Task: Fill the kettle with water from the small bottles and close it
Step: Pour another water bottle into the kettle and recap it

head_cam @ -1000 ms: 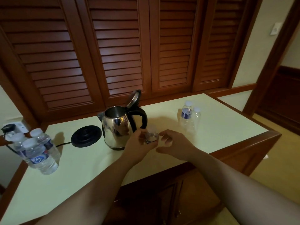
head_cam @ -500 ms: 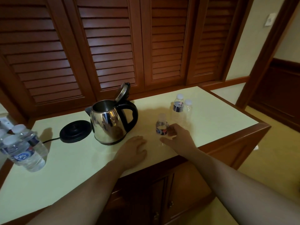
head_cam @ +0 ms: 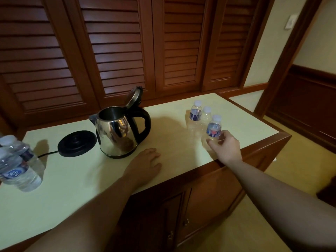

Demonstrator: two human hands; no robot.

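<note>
A steel kettle [head_cam: 116, 135] with a black handle stands on the pale counter [head_cam: 76, 179], its lid [head_cam: 134, 97] tipped up and open. My right hand [head_cam: 225, 148] holds a small capped bottle [head_cam: 213, 130] upright at the counter's right side, fingers curled round its lower part. Two more small bottles [head_cam: 195, 115] stand just behind it. My left hand [head_cam: 145, 165] rests flat on the counter in front of the kettle.
The kettle's black base [head_cam: 77, 143] with its cord lies left of the kettle. Two or more full bottles [head_cam: 18, 170] stand at the far left edge. Louvred wooden doors [head_cam: 118, 51] back the counter; its right edge [head_cam: 269, 140] drops to the floor.
My left hand let go of the small bottle and settled flat on the counter. My right hand carried that bottle rightward to beside the two other bottles.
</note>
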